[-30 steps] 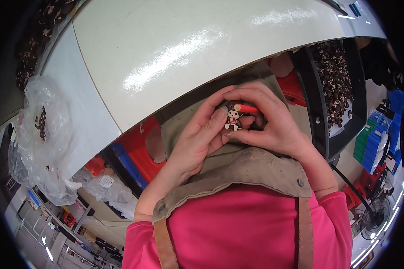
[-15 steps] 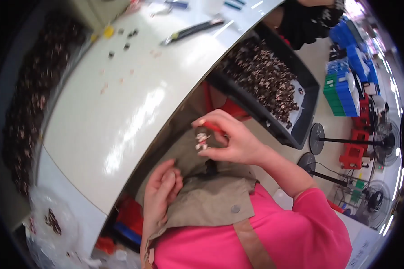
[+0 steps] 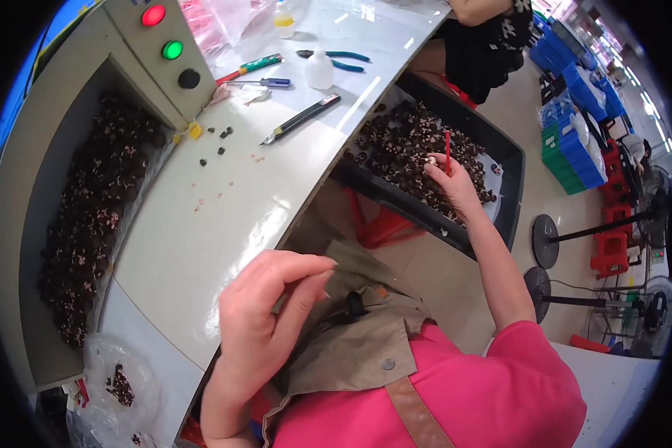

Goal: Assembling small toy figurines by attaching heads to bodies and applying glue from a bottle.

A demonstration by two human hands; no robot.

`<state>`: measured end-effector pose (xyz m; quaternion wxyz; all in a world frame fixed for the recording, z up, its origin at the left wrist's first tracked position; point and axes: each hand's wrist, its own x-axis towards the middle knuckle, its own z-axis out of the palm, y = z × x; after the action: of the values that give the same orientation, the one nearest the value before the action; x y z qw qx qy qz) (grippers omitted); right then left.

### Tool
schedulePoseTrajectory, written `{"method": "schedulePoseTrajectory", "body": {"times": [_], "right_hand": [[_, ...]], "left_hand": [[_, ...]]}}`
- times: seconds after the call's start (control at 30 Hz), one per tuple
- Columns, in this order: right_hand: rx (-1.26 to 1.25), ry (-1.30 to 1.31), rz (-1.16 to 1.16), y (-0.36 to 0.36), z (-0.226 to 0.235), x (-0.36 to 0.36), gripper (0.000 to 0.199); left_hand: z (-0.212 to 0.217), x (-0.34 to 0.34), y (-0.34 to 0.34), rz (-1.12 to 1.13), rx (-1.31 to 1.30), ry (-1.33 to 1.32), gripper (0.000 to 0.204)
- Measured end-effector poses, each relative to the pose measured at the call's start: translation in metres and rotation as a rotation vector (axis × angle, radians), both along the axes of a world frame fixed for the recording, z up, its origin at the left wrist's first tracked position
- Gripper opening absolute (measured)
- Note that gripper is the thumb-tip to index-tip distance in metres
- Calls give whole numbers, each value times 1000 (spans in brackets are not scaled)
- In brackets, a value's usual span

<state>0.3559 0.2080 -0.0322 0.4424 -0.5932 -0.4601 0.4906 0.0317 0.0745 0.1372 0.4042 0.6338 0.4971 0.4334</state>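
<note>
Over the black tray (image 3: 511,160) at our right, our right hand (image 3: 454,185) reaches out with the arm stretched long; its fingers are closed on a thin red stick (image 3: 447,151) that stands up from between them, and a small pale piece (image 3: 430,160) sits at the fingertips, just beside the stick. Under and all around those fingers lies the heap of small dark pieces (image 3: 403,142) that fills the tray, and we cannot tell whether the fingertips touch the heap itself

Nearer to us, our left hand (image 3: 265,313) hangs above the table's front edge, well apart from the right one. Its fingers are curled loosely with thumb and forefinger drawn toward each other, and we see nothing held between them; whether something tiny is pinched there we cannot tell. Just beyond these fingers spreads the white table (image 3: 201,224), and below them our tan apron (image 3: 351,351) over a pink shirt

Farther past the left fingers lie a black-handled knife (image 3: 300,118), a small white bottle (image 3: 319,71), a screwdriver (image 3: 257,82) and pliers (image 3: 332,56), with a few dark bits (image 3: 216,142) scattered on the tabletop. To the left of that hand a deep bin (image 3: 89,216) holds more of the dark pieces, under a grey box (image 3: 168,45) with red, green and black buttons. Another person (image 3: 493,30) sits at the far end of the tray
</note>
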Motion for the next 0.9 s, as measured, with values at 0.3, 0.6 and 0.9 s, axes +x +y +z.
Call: {"method": "schedulePoseTrajectory", "body": {"times": [0.3, 0.6, 0.9], "right_hand": [[-139, 567, 67, -3, 7, 15, 43], [-99, -71, 88, 0, -11, 19, 45], [115, -410, -5, -13, 12, -5, 36]], "left_hand": [[22, 10, 23, -42, 138, 196, 22], [10, -11, 35, -57, -34, -76, 48], [56, -25, 108, -37, -4, 244, 18]]}}
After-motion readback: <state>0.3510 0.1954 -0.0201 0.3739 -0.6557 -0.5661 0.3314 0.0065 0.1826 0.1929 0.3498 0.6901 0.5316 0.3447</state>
